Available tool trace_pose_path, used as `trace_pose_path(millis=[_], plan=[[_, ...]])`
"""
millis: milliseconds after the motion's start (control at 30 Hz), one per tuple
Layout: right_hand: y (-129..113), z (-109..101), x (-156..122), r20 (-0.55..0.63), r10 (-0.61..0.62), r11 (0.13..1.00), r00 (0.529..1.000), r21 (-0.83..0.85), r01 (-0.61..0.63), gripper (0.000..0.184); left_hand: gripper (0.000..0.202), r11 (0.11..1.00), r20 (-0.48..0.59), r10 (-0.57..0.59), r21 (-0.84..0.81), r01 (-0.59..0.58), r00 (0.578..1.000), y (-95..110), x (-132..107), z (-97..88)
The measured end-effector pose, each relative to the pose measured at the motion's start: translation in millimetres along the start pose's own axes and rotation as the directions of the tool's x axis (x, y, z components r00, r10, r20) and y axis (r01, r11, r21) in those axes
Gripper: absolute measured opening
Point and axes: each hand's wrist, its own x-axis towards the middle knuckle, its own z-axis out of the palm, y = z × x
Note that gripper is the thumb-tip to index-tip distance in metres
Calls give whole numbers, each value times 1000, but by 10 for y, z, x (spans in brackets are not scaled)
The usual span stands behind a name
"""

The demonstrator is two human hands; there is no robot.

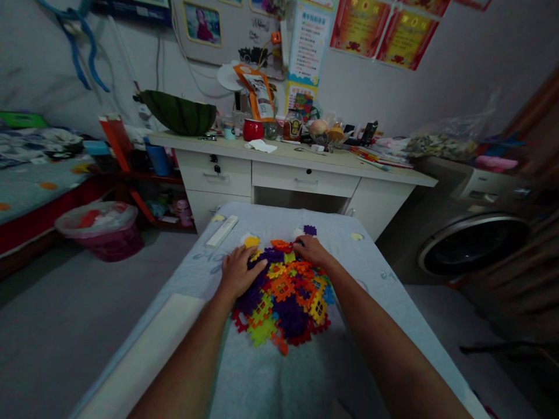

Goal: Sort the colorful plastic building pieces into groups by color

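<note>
Blurred lettering [207,256] marks the cloth [371,279] near its left edge; left hand [239,272] spread on toothed pieces [282,286], right hand [312,251] touching, grip unclear.

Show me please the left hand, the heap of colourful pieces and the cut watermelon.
Left hand [238,273]: head view, back of the hand.
Heap of colourful pieces [282,287]: head view, orange piece near its middle.
Cut watermelon [180,114]: head view, striped green rind.

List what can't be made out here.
Head view:
Lower pieces of the pile: covered by upper ones.
What lies under the left hand: hidden by it.
Whether the right hand holds a piece: too small, dark.
Smaller text on the blue-edged poster: blurred.
Rightmost red wall sheet: cut off by top edge.
</note>
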Motion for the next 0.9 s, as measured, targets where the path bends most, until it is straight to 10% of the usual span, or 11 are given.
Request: trace_pose_path(millis=[233, 433, 667, 900], plan=[[-38, -98, -221, 109, -132, 895, 985, 441, 71, 32, 46, 969, 88, 58, -246, -35, 994, -10, 13, -63], [-218, -370, -399, 227, -388, 748, 893, 644, 161, 40, 52, 760, 199, 32, -642, 105, 979, 35, 10, -161], [-419, -206, 108, 18, -137, 936, 990, 329, 124, 31, 56, 664, 72, -167, -729, 166, 983, -12, 50, -116], [-641, -50, 255, 287, -169, 985, 943, 83, 151, 61, 44, 771, 66, -210, -603, 206, 976, -89, 66, -44]])
